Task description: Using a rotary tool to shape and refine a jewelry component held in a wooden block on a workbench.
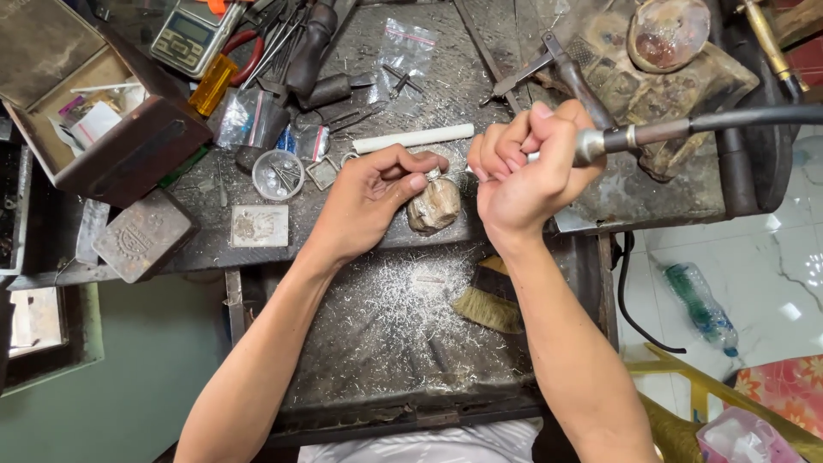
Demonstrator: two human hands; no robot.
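**Both hands at the bench peg**

Dark and scratched, the bench [403, 77] spreads out below me, crowded with tools along its far edge. Under it a tray [386, 334] is strewn with pale metal filings, and a brush [489, 309] lies at the tray's right side.

My right hand [527, 167] is clenched around a rotary handpiece [613, 139], whose black hose [754, 116] runs off to the right. Its thin tip points left, toward my other hand. My left hand [369, 201] pinches a small metal piece [433, 174] between thumb and forefinger, pressing it on top of the worn peg [435, 206] at the bench's front edge. The piece is too small to make out in detail, and the tip meets it right at my left fingertips.

Just behind my left hand lies a white rod [413, 138]. Left of it stands a small clear dish [278, 174], and nearer the edge sits a flat pale plate [259, 225]. A pocket scale [190, 34] rests at the far left, beside an open brown box [94, 111]. On the white floor to my right lies a plastic bottle [701, 307].
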